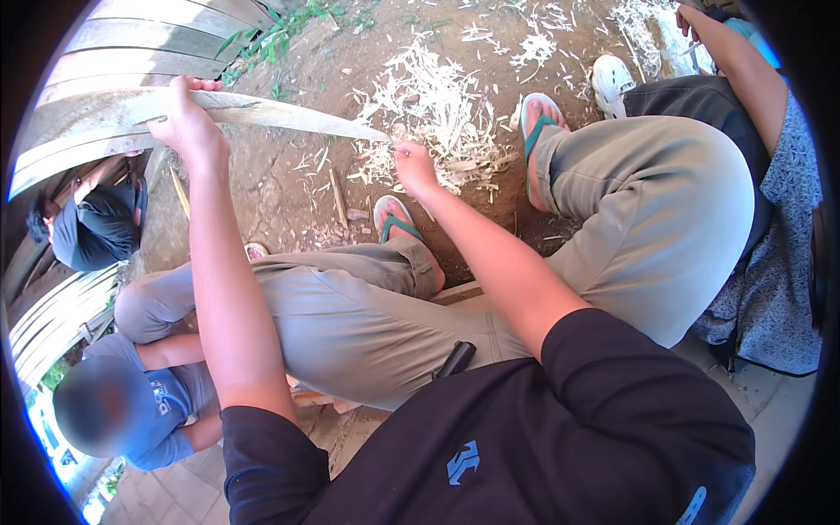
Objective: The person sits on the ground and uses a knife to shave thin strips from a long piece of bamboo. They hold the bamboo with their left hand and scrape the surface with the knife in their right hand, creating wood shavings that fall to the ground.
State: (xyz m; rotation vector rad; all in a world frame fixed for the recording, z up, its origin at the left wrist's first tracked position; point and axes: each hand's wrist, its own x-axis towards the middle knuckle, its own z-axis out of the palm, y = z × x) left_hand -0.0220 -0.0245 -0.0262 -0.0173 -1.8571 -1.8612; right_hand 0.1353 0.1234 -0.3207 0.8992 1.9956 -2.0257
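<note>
Closest in: black shirt (525, 437) with a small blue emblem low on the chest, plus a second blue mark near the hem; a dark handle-like object (456, 358) tucked at the waist, kind unclear. Khaki trousers (367, 306), knees spread, green flip-flops (398, 220) planted on bare dirt.

Up the arms now. Left hand (185, 118) wrapped fully round the wide end of a long pale wooden slat (262, 109), fist closed tight, thumb over the top. Right hand (413, 166) down at the slat's tapered tip, fingers curled and pinching there; whether a small blade sits in that grip, cannot tell. Slat stretched across the view between both hands, above the ground, tip pointing into the shavings.

Judging the step as trimming or checking that tip: best done with the left fist locked firm so the slat cannot twist, right wrist low, light strokes away from the body and clear of the toes just beside the work.

Further out: a heap of pale wood shavings (437, 109) spread over the dirt beyond the feet, more scattered at the top. Another person's arm (735, 61) at the upper right, white shoe (610, 80) nearby. A seated person in a blue shirt (157, 402) with a small printed patch at lower left. Curved grey planks (114, 52) far left. No packages, no signs anywhere in view.
</note>
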